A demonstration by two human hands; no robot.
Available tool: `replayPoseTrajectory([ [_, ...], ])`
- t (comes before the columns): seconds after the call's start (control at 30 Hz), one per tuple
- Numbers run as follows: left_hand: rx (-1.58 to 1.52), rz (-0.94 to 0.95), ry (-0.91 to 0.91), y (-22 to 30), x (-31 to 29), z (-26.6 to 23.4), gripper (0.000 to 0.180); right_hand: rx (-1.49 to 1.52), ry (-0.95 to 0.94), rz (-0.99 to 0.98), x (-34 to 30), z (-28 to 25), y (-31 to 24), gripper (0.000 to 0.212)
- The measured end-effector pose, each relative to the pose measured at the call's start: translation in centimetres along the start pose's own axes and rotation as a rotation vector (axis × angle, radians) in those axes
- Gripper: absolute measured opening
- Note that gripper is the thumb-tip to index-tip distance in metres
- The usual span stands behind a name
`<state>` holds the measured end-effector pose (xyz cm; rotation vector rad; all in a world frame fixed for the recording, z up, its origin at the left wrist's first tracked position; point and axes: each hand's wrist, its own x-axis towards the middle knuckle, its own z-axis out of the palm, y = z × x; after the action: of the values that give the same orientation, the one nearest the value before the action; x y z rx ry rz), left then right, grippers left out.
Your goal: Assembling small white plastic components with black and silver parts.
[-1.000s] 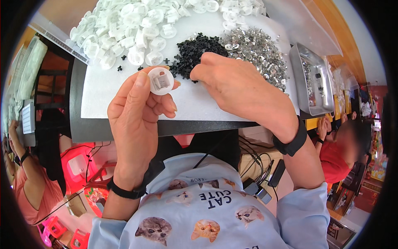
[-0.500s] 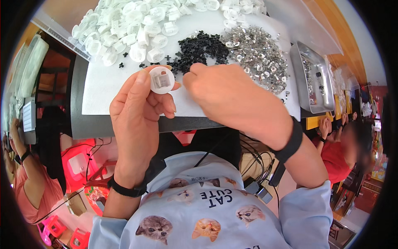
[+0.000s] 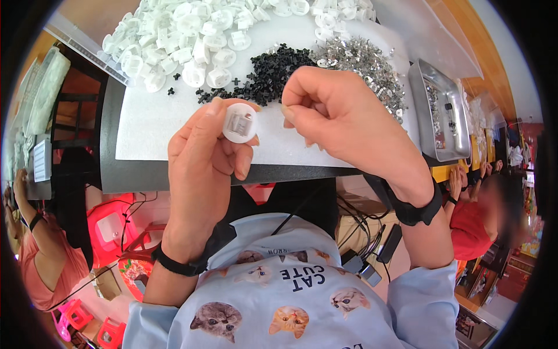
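Between the thumb and fingers of my left hand [image 3: 199,157] is a round white plastic part [image 3: 239,123], its squarish hollow housing facing up. Just to the right, my right hand [image 3: 343,113] is closed in a pinch, thumb tip against index finger. Whatever those fingertips hold, if anything, is too small to make out. A gap separates the pinch from the white part. Beyond my hands lies a heap of small black cross-shaped pieces [image 3: 279,67]. Small shiny metal pieces [image 3: 375,70] are piled to its right, partly behind my right hand.
Many white plastic parts [image 3: 186,38] are heaped at the far left on a white foam sheet [image 3: 145,131]. A metal tray [image 3: 443,153] with small pieces stands at the right. Cables [image 3: 363,227] hang below the table edge. Other people sit at left [image 3: 52,262] and right [image 3: 472,232].
My right hand has drawn back from the black pieces, turning so its pinched fingertips show. My left hand has shifted right and slightly down with the white part.
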<state>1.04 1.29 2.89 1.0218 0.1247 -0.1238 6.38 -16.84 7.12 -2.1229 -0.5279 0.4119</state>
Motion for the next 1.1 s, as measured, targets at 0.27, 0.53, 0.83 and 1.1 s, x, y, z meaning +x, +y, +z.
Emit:
replayPoseTrajectory([
  [0.27, 0.047, -0.105, -0.008, -0.6, 0.2, 1.4, 0.04, 0.543, 0.098, 0.042, -1.2, -0.5, 1.2, 0.014],
  [0.53, 0.003, -0.155, -0.03, -1.0, 0.5, 1.7, 0.04, 0.893, -0.006, 0.121, -1.8, -0.9, 1.8, 0.015],
  [0.83, 0.01, -0.155, -0.038, -1.3, 0.6, 1.8, 0.037, 0.997, -0.046, 0.134, -1.7, -0.5, 2.5, 0.016],
  [1.1, -0.001, -0.17, -0.042, -1.4, 0.4, 1.7, 0.036, 0.976, -0.051, 0.162, -1.7, -0.4, 1.7, 0.015],
])
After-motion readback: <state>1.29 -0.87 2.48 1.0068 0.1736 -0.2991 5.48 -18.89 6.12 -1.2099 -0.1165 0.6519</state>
